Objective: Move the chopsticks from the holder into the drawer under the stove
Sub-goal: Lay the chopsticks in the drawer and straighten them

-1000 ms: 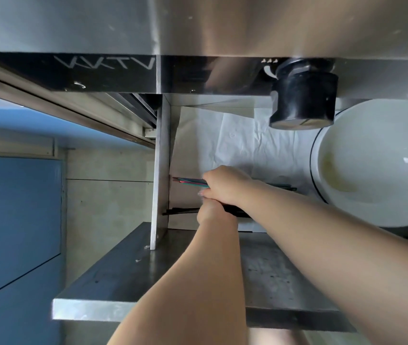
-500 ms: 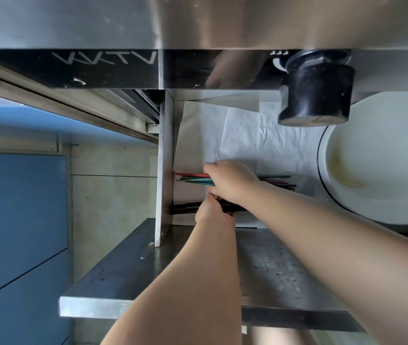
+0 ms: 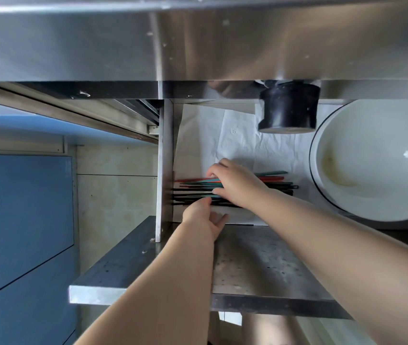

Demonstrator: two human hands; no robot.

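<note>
Several chopsticks [image 3: 273, 181], red, teal and black, lie flat in a loose bundle on the white paper lining [image 3: 235, 135] of the open steel drawer [image 3: 164, 170]. Their tips point at the drawer's left wall. My right hand [image 3: 237, 185] lies across the middle of the bundle, with fingers and thumb closed around it. My left hand [image 3: 203, 217] is just in front of the bundle with its fingers apart, one fingertip touching the nearest black sticks. The holder is out of view.
A large white bowl [image 3: 372, 158] fills the drawer's right side. A black knob [image 3: 288, 108] hangs from the steel stove front [image 3: 198, 41] above the drawer. The drawer's steel front panel [image 3: 260, 270] juts towards me. Blue cabinet doors [image 3: 19, 220] stand at left.
The black sticks and the coloured ones have come together into one bundle under my right hand. My left hand has let go of the black sticks and opened, drawing back slightly.
</note>
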